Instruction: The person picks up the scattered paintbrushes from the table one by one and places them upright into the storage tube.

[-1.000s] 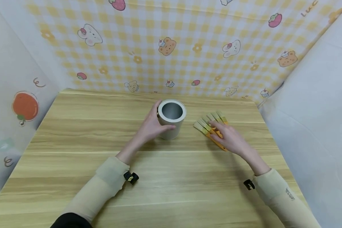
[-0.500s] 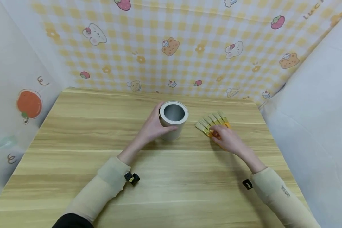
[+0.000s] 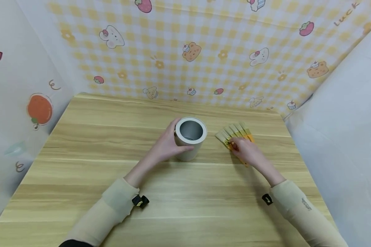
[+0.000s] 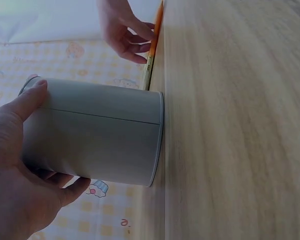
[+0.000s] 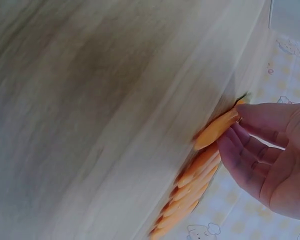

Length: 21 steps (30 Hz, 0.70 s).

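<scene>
A light grey cylindrical can point(image 3: 187, 155) with a pale rim and open top stands upright on the wooden table, toward the back. My left hand point(image 3: 167, 145) grips it from the left, thumb in front; the left wrist view shows thumb and fingers spread round the can's wall point(image 4: 95, 135) near the top. To the right, several flat paintbrushes point(image 3: 236, 129) with orange handles lie fanned out, bristles away from me. Over them, my right hand point(image 3: 248, 150) pinches the leftmost paintbrush point(image 5: 215, 131) between thumb and fingers. That hand hides much of the handles in the head view.
Beside the pinched one, other orange handles point(image 5: 190, 187) lie in a row on the table point(image 3: 179, 195). A yellow checked cloth point(image 3: 160, 41) hangs behind the table's back edge. White sheets flank it at left and right point(image 3: 343, 137).
My right fingers, spread over the brushes a second ago, have drawn together onto the leftmost paintbrush. The left hand keeps its grip on the can. The head view has shifted slightly.
</scene>
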{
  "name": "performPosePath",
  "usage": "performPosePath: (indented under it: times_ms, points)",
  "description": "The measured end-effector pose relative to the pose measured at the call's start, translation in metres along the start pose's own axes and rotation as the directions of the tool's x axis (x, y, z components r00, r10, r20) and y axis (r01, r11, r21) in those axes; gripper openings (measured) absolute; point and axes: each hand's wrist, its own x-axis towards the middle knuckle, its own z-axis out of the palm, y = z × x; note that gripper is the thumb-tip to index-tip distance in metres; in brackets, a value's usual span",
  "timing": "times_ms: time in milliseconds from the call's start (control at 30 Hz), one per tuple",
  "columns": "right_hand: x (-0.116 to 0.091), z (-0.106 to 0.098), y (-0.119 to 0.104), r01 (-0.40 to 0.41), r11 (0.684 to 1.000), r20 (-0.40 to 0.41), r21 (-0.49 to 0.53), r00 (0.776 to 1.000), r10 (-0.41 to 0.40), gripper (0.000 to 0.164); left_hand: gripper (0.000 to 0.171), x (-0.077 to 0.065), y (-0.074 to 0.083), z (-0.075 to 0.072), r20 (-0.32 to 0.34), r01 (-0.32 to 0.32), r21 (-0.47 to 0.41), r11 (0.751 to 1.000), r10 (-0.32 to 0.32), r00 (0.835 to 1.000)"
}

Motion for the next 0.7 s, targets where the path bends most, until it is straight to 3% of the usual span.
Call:
performPosePath:
  times_ms: [167, 367, 533, 700]
  points:
    - [0.004, 0.002, -0.004, -0.016, 1.000, 0.030, -0.005, 0.999, 0.016, 0.031, 0.110, -0.007, 0.000, -0.002, 0.015, -0.008, 0.019, 1.000, 0.008, 1.000]
    - [0.009, -0.001, -0.009, -0.047, 0.999, 0.104, 0.026, 0.994, 0.044, 0.019, 0.112, -0.013, 0.002, -0.007, 0.042, -0.005, 0.054, 0.999, 0.002, 0.999]
    - [0.010, -0.007, -0.013, -0.081, 0.996, 0.149, 0.030, 0.986, 0.076, 0.022, 0.111, -0.017, 0.001, -0.011, 0.066, -0.026, 0.081, 0.996, 0.021, 0.998]
    - [0.012, -0.025, -0.016, -0.076, 0.986, 0.041, 0.150, 0.997, 0.071, 0.029, 0.109, -0.018, -0.001, -0.014, 0.093, -0.059, 0.090, 0.994, 0.050, 0.994]
